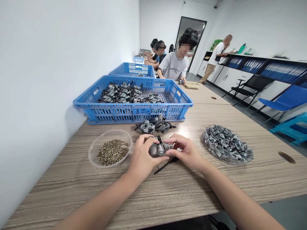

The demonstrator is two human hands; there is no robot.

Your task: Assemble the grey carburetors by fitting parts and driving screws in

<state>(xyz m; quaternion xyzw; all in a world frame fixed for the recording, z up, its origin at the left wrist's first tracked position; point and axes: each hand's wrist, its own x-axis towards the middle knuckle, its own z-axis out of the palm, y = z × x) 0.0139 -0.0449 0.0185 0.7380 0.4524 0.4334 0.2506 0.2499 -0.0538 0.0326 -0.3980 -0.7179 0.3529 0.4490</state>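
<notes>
left hand (141,156) gripping the metal carburetor (157,149) | right hand (185,150) pinching its other end | both hovering over the surface (182,188) | screw bowl (96,148) sitting left, clip bowl (240,159) right

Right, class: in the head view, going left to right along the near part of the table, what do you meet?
Bowl of screws → left hand → metal part held in both hands → right hand → dish of metal clips.
</notes>
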